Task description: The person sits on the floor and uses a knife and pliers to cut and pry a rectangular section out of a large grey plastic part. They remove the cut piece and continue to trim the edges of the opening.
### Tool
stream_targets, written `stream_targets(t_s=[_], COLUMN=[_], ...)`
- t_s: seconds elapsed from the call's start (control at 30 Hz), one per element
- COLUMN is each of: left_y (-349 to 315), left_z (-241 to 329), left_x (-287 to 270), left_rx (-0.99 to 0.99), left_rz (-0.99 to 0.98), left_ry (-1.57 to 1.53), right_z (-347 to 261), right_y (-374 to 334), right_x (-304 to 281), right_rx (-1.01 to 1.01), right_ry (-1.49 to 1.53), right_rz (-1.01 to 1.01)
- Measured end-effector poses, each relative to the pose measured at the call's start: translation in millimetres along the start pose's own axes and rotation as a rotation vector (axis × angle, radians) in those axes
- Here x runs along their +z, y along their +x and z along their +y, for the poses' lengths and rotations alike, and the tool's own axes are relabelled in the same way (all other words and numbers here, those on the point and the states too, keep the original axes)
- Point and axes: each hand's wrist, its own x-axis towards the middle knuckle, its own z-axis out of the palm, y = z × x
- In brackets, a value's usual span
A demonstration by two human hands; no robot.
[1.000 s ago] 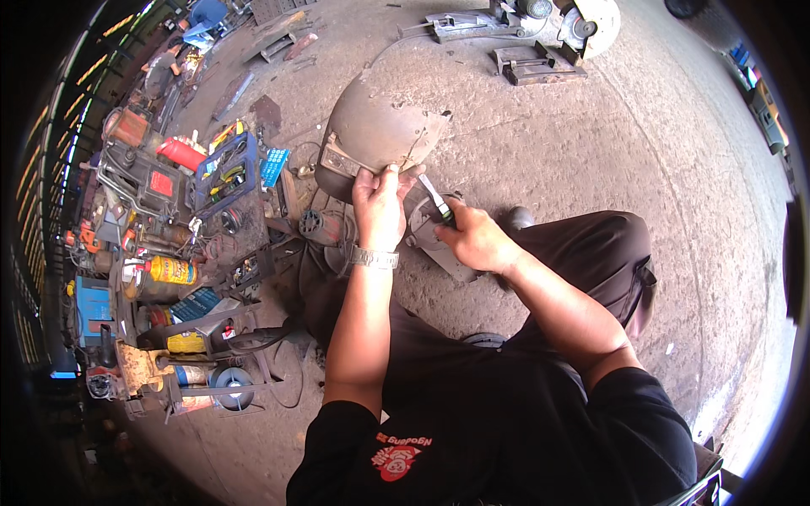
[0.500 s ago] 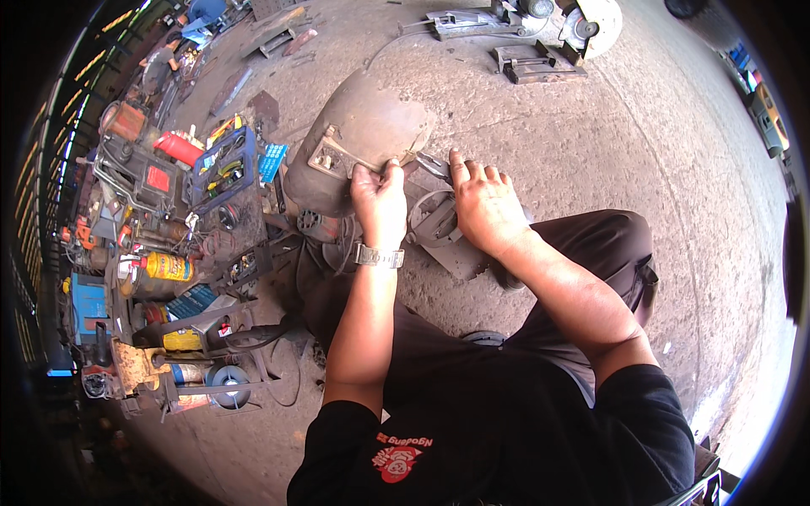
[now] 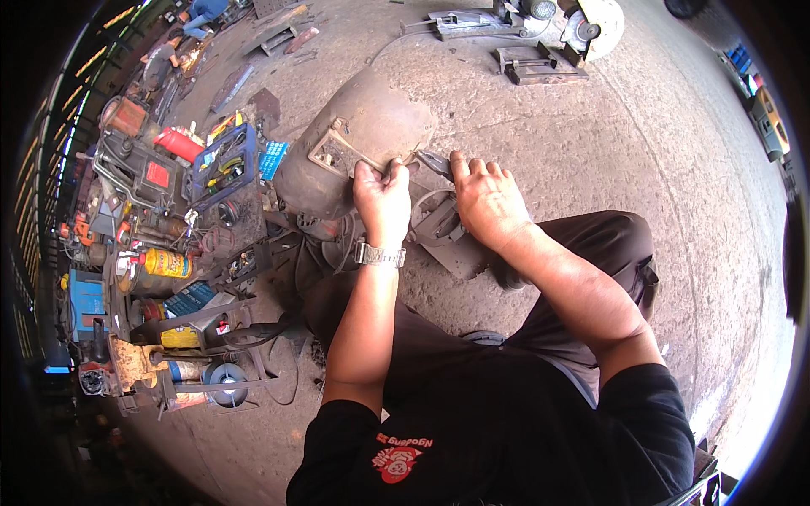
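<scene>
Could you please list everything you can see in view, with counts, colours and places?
Welding mask: 1, brown-grey, in the left hand
Pliers: 1, dark grey, in the right hand
Flat object with curved band: 1, grey, floor between the forearms
Disc cutter: 1, grey-white, top right
Open case: 1, blue, left
Red container: 1, red, beside the case
Bottle: 1, yellow, left
Spool: 1, pale blue, lower left
Co-workers: 2, dark and blue clothes, upper left
Smaller clutter: uncountable, mixed, left
Watch: 1, silver, left wrist
Shirt: 1, black, bottom
Hands: 2, bare, centre
</scene>
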Motion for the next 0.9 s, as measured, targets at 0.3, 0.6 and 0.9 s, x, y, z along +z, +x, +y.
stream_targets(t_s=[0.3, 0.6, 0.9], left_y=[-2, 0, 1], left_z=[-10, 10, 17], left_x=[-2, 0, -6], left_rx=[-0.024, -0.220, -0.475], left_rz=[-0.022, -0.137, -0.145], left_ry=[-0.017, -0.312, -0.524], right_z=[9, 3, 16], right_y=[5, -15, -1], right_x=[4, 16, 18], right_rx=[0.032, 0.242, 0.250], right_ry=[0.748, 2.558, 2.209], right_rz=[-0.298, -0.790, -0.729])
